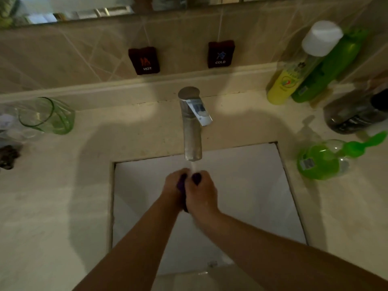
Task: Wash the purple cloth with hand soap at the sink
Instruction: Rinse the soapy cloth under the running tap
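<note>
Holding the purple cloth [181,185] bunched between both hands, you have it directly under the spout of the faucet [192,131], over the white sink [252,196] at the middle of the view. Your left hand [174,185] curls round the cloth from the 9 o'clock side, and your right hand [201,193] clenches it from the 3 o'clock side; the fingers of both hands are wrapped on the fabric, so only dark purple slivers show between them and at the top of your right fist. A thin stream of water [194,165] falls from the spout onto the cloth where your hands meet.

On the bench [52,196] at 3 o'clock from your hands lies a green soap pump bottle [323,160], tipped on its side with its nozzle pointing to the right edge. Further back, toward 1 o'clock, a yellow spray can [294,78] with a white cap leans just beside a green bottle [329,66], and a dark container [352,114] sits near them. At 10 o'clock a green-tinted glass [50,116] stands on the bench. On the tiled wall at 12 o'clock, two dark tags hang: one reads HOT [144,60], the other COLD [220,53].
</note>
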